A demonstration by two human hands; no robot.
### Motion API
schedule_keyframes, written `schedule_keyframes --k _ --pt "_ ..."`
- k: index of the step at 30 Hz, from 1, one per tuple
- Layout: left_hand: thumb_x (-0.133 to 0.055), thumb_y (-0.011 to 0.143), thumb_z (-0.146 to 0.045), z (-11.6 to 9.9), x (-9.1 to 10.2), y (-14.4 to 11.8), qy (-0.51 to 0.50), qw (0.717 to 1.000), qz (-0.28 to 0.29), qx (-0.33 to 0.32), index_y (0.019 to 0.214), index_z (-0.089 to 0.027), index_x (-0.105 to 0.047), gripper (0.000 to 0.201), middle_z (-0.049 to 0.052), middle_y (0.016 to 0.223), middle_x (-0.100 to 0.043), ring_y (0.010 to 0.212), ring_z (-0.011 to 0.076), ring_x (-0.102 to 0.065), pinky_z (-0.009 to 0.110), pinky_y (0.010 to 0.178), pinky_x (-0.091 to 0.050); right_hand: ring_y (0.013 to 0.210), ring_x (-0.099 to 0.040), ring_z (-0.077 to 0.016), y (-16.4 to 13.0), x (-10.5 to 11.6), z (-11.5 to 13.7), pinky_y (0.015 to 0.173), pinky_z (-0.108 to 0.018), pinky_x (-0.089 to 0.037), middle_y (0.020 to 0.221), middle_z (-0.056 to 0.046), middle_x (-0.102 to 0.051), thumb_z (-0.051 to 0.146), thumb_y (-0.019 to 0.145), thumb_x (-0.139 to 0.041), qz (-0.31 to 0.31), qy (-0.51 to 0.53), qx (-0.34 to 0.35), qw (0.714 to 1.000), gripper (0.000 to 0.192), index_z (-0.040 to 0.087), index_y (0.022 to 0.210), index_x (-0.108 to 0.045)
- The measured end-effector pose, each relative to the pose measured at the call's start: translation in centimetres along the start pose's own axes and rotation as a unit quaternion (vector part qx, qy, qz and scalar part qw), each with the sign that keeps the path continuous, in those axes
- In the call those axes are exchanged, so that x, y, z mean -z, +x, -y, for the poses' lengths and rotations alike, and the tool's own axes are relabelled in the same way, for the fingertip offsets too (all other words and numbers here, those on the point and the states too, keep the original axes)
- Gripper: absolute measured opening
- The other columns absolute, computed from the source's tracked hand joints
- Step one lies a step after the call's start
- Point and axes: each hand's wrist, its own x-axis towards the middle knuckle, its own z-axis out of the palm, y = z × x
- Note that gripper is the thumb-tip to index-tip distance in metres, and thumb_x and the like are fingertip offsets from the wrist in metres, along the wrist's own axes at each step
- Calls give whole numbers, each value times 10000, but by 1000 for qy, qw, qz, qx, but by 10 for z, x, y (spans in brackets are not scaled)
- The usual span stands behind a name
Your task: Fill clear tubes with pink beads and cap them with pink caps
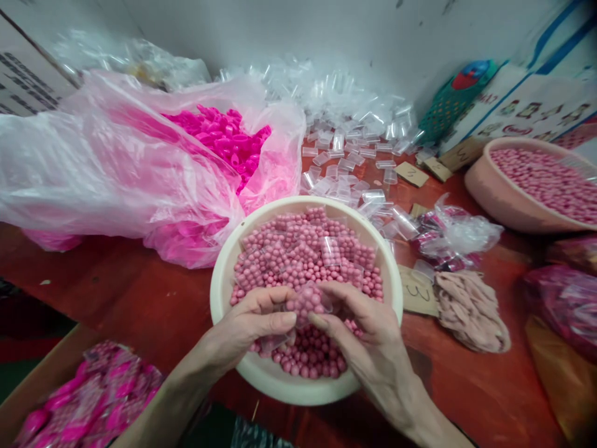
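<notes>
A small clear plastic case [306, 301] packed with pink beads is held between both my hands, over a cream basin [390, 274]. My left hand [256, 320] pinches its left side with thumb and fingers; another clear piece shows beneath that hand. On the other side, my right hand [366, 326] grips the case, its thumb tip at the lower right. Loose pink beads [310, 361] lie in the front of the basin. Behind my hands, several bead-filled clear cases [298, 239] rest on the beads, and one clear tube [331, 251] stands out among them.
A plastic bag [275, 168] of bright pink parts [224, 137] lies at the left. Clear tubes [345, 165] are heaped behind. At the right are a bead-filled pink bowl [504, 199], numbered cardboard pieces [416, 291] and a crumpled cloth [471, 311]. Finished-looking pink packs [93, 398] fill a box lower left.
</notes>
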Motion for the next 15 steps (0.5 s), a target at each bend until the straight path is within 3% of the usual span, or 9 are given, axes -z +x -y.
schedule_keyframes --k 3,9,12,15 --pt "-621 786 -365 1 -2 0 7 999 23 -26 916 -144 -590 258 -52 550 -421 435 47 -334 158 393 -264 820 -629 -140 9 -5 10 724 -238 -486 927 -20 -674 192 874 -548 4 -14 17 1000 170 207 1034 -605" --pt "-597 812 -374 6 -4 0 26 999 16 -31 880 -149 -571 237 -57 586 -378 469 47 -301 160 404 -250 855 -635 -137 13 2 5 760 -241 -490 943 -9 -686 215 856 -583 48 -3 -53 997 184 200 1035 -619" --pt "-596 814 -358 8 -4 0 62 996 -57 -42 976 -161 -577 255 -41 635 -455 510 64 -389 164 425 -308 880 -634 -139 14 7 -4 774 -242 -493 970 -10 -685 215 865 -571 26 -19 -38 999 190 211 1051 -610" --pt "-640 780 -269 7 -5 -1 114 982 -128 -81 1053 -178 -575 295 -1 782 -579 703 117 -532 209 600 -438 894 -630 -164 19 11 -14 786 -270 -487 981 -39 -676 190 870 -553 -14 -95 9 995 171 190 1033 -605"
